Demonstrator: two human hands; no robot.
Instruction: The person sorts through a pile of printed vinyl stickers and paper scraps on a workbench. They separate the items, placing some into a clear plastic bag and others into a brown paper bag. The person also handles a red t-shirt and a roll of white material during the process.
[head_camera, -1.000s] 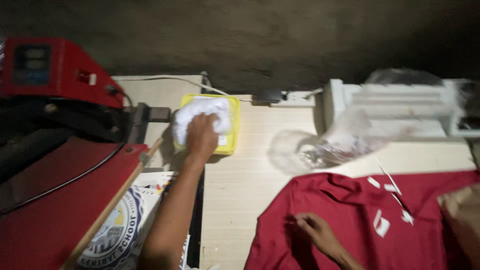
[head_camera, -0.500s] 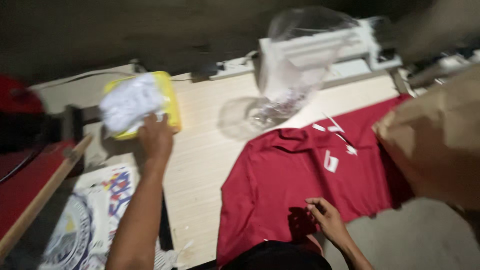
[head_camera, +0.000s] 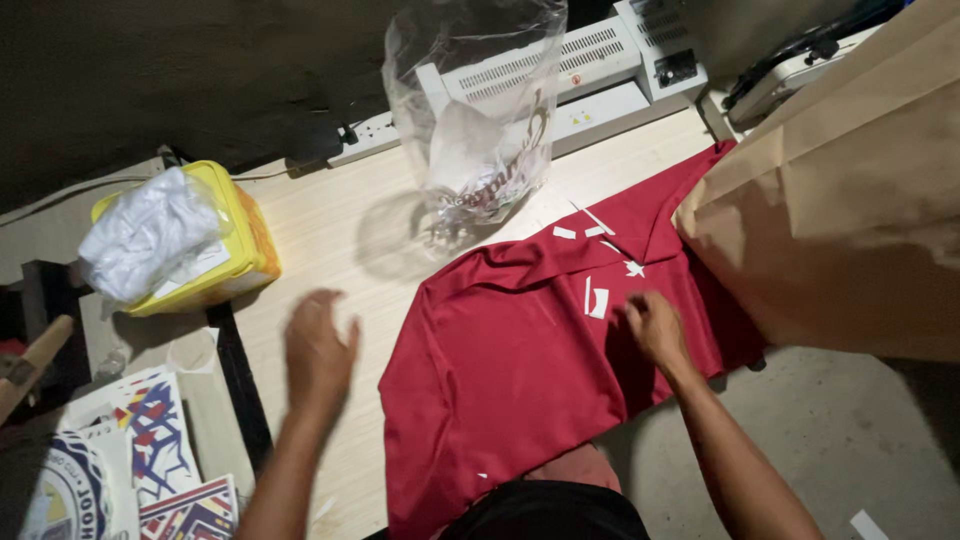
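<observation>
A red shirt (head_camera: 520, 360) lies spread on the pale wooden table (head_camera: 330, 240), with small white cut-out pieces (head_camera: 596, 298) on its chest. My right hand (head_camera: 655, 328) rests on the shirt beside those white pieces, fingers bent against the cloth. My left hand (head_camera: 318, 350) hovers blurred above the bare table left of the shirt, fingers apart and holding nothing. Further left stands a yellow box (head_camera: 235, 250) with a crumpled white cloth (head_camera: 145, 240) on top.
A clear plastic bag (head_camera: 480, 110) stands upright behind the shirt, in front of a white machine (head_camera: 610, 60). A large brown paper sheet (head_camera: 850, 200) covers the right side. Printed transfer sheets (head_camera: 140, 450) lie at the lower left. A power strip (head_camera: 385, 135) sits at the table's back edge.
My left hand has left the white cloth on the yellow box and come back toward the shirt. My right hand moved up the shirt to the white pieces. The view swung right.
</observation>
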